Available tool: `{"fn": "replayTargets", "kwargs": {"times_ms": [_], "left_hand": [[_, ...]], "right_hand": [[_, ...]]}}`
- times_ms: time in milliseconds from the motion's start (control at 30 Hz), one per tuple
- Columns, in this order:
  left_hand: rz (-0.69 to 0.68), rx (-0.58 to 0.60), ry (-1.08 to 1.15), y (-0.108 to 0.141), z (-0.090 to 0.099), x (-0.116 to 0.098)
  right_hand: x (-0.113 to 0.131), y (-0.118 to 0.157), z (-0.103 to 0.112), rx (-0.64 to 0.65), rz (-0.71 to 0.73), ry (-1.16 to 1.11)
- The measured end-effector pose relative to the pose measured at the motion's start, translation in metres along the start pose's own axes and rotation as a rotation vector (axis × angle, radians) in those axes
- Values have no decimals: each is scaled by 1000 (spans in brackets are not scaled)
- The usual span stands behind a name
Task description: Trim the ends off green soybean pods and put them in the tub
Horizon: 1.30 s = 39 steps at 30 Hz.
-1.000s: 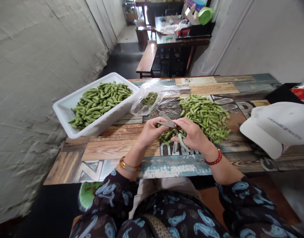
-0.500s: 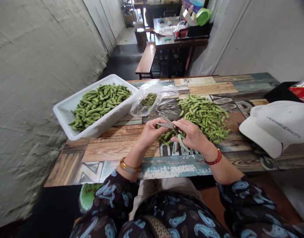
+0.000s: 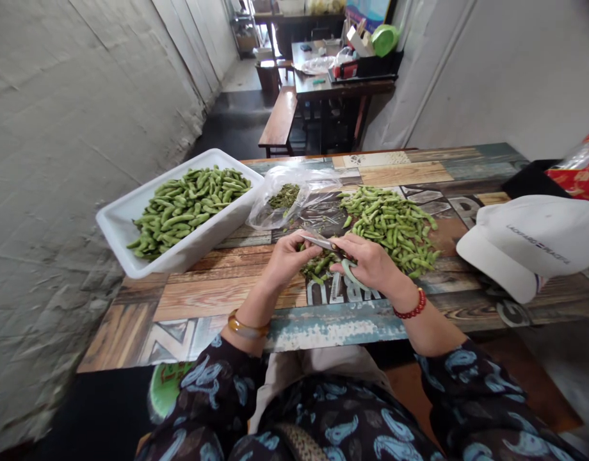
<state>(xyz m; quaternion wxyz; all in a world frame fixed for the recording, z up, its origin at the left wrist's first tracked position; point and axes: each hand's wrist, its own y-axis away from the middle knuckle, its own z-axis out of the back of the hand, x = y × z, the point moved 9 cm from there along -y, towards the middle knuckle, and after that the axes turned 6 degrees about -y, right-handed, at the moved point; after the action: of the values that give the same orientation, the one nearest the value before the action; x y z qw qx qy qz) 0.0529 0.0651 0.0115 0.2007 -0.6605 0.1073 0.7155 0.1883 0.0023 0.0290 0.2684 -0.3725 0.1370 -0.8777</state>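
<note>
My right hand [image 3: 366, 259] is closed round scissors [image 3: 348, 269] with pale green handles. Their blades [image 3: 319, 241] lie together and point left, at the fingertips of my left hand [image 3: 290, 256]. That hand is closed in a pinch on an edamame pod, mostly hidden by the fingers. Just under both hands is a small pile of pods [image 3: 318, 267]. To the right spreads a larger heap of edamame pods [image 3: 393, 227]. A clear plastic bag [image 3: 263, 208] with green trimmings [image 3: 283, 196] lies beyond my left hand.
A white tub [image 3: 189, 259] of edamame pods stands at the left of the wood-patterned table [image 3: 193, 298]. A white cap [image 3: 525, 240] sits at the right. Farther off are a bench [image 3: 280, 118] and another table [image 3: 311, 80] bearing a black tray.
The scissor blades have gone from spread to closed at my left fingertips. Both hands keep nearly the same place, and the whole view has shifted slightly.
</note>
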Motion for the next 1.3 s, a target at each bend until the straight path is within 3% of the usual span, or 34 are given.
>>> {"fn": "replayTargets", "kwargs": {"times_ms": [100, 300, 467, 833, 1300], "left_hand": [[77, -17, 92, 1, 1, 6], [197, -33, 364, 2, 0, 14], [216, -49, 450, 1, 2, 17], [212, 30, 296, 5, -11, 19], [174, 26, 256, 5, -13, 23]], "right_hand": [[-3, 0, 2, -18, -19, 23], [-10, 1, 15, -192, -2, 39], [-7, 0, 9, -159, 51, 75], [3, -4, 2, -101, 59, 34], [-1, -1, -3, -75, 64, 27]]}}
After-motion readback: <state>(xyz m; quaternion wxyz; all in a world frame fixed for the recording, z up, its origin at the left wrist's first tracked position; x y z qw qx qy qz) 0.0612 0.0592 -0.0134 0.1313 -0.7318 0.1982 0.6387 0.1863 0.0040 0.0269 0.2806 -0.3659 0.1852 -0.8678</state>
